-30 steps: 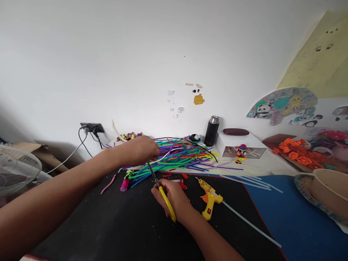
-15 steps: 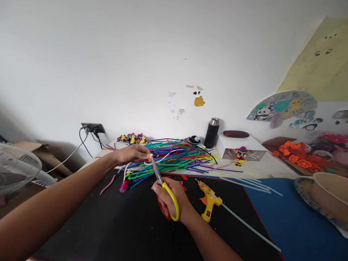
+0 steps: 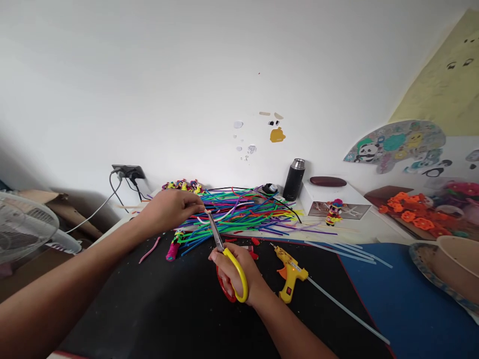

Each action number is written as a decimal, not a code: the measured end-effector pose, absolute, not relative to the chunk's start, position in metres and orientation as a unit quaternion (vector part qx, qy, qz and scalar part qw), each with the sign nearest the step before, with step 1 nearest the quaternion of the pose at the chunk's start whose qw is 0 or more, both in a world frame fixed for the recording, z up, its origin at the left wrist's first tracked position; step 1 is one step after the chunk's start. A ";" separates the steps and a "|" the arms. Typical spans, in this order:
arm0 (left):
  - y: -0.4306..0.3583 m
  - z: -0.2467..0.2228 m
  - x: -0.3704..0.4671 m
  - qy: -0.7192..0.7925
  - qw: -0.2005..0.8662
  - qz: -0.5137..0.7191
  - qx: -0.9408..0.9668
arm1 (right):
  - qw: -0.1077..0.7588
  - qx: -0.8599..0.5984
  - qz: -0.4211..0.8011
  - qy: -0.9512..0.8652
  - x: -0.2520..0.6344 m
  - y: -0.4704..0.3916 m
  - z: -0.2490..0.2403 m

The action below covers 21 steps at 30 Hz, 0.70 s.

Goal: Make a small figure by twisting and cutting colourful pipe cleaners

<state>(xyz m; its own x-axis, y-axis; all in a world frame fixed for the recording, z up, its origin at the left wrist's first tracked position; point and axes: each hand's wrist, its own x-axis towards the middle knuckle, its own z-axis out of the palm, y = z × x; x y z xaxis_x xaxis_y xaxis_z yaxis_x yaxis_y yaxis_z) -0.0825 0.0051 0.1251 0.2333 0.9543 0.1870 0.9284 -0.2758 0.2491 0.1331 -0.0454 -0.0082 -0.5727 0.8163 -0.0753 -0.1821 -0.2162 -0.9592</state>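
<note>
My right hand (image 3: 235,271) is wrapped round the scissors (image 3: 239,274), which have one yellow and one red handle; their blades point up and left. At the blade tips, my left hand (image 3: 175,207) pinches a small pale piece (image 3: 207,211). Behind both hands spreads a pile of coloured pipe cleaners (image 3: 239,214). A pink figure (image 3: 172,249) lies on the black mat (image 3: 168,309) below my left hand, with a pink strip (image 3: 149,250) to its left. The yellow glue gun (image 3: 290,273) lies right of my right hand, a clear glue stick in its back.
Several small figures (image 3: 183,185) stand by the wall. A black flask (image 3: 294,179) and a white box (image 3: 333,197) are at the back right, with another figure (image 3: 334,212) in front. Glue sticks (image 3: 352,252) lie near a blue mat (image 3: 392,294). A bowl (image 3: 458,259) and a fan (image 3: 26,224) flank the table.
My left hand has shifted slightly left, its fingers still at the blade tips. The camera view has tilted a little; my right hand still grips the scissors.
</note>
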 end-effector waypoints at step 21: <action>0.083 0.127 -0.081 0.459 0.387 -0.003 0.800 | 0.285 -0.406 0.633 -0.594 0.134 -0.043 -0.008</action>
<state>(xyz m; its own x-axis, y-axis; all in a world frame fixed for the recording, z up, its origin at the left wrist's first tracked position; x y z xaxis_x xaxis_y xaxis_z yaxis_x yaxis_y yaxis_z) -0.0814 0.0833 0.1272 0.5786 0.7317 -0.3603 0.7367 -0.2794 0.6158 0.1344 -0.0426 -0.0076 -0.5067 0.8442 -0.1751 0.1221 -0.1308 -0.9839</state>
